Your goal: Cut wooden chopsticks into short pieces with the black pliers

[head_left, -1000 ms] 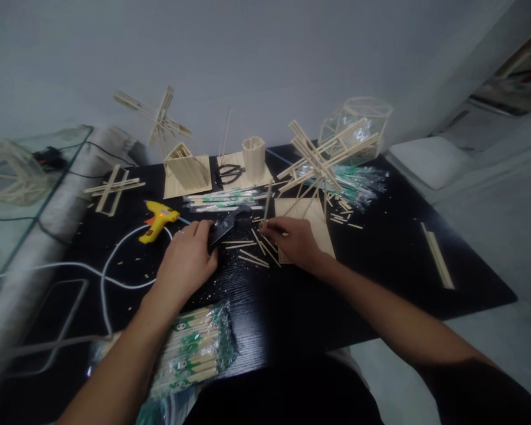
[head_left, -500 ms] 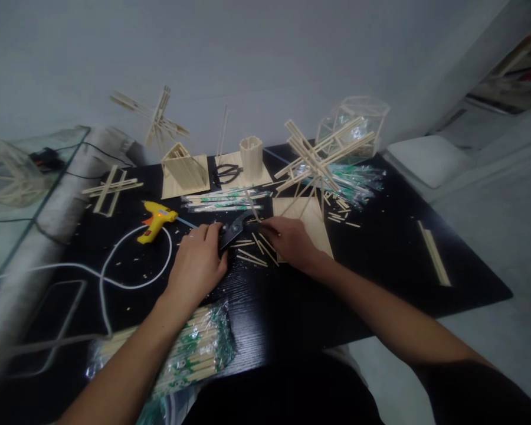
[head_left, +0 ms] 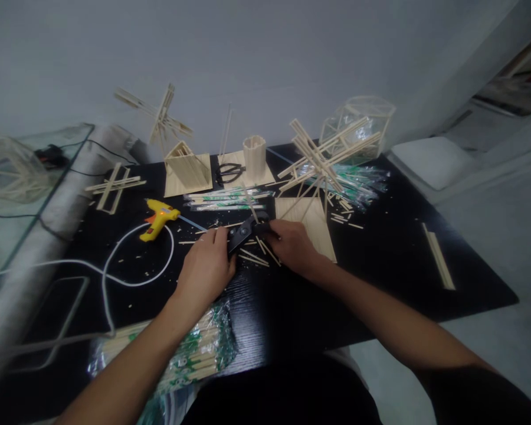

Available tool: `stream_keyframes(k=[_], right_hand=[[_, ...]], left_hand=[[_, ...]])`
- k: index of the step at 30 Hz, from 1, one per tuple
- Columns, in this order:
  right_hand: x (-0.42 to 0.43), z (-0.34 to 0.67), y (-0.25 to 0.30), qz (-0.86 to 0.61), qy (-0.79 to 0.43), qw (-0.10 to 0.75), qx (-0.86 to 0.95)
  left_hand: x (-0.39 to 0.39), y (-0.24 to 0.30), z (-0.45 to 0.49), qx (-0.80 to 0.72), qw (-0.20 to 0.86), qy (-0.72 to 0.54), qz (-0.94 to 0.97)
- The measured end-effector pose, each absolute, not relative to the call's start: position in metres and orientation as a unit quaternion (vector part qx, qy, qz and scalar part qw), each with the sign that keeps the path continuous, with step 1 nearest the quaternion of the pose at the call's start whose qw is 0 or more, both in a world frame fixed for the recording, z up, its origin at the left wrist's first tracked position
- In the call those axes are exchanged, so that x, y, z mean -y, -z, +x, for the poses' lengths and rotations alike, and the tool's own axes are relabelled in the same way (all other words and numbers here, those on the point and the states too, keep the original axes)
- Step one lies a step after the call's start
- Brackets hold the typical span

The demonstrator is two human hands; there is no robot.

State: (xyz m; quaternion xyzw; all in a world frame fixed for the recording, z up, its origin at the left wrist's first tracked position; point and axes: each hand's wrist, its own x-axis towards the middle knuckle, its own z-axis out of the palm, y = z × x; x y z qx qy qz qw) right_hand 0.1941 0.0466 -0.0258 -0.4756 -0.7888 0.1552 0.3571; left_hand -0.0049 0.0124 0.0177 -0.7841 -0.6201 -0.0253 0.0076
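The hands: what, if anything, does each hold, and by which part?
Left hand: black cutter, by its handle end. Right hand: hidden grip, cannot be told.

The left hand (head_left: 207,260) had shifted rightward since a second earlier, bringing the black hand cutter (head_left: 243,232) across to the right hand (head_left: 292,245). The tool's head, at first apart from that hand, now overlapped its fingertips in view. The wooden stick (head_left: 249,202) in the right hand, nearly upright before, had tipped over to the left, its lower part meeting the cutter's head. The left hand's shift had also bared more of the blue glue stick (head_left: 192,223) behind the glue gun (head_left: 158,219).
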Motion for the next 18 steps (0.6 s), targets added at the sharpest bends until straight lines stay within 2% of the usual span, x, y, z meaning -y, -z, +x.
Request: stream_keyframes(k=[18], right_hand=[[-0.0451, 0.1920, 0.0246, -0.500, -0.172, 0.340, 0.778]], left_hand=[[-0.0083, -0.0270, 0.0004, 0.663, -0.026, -0.087, -0.743]])
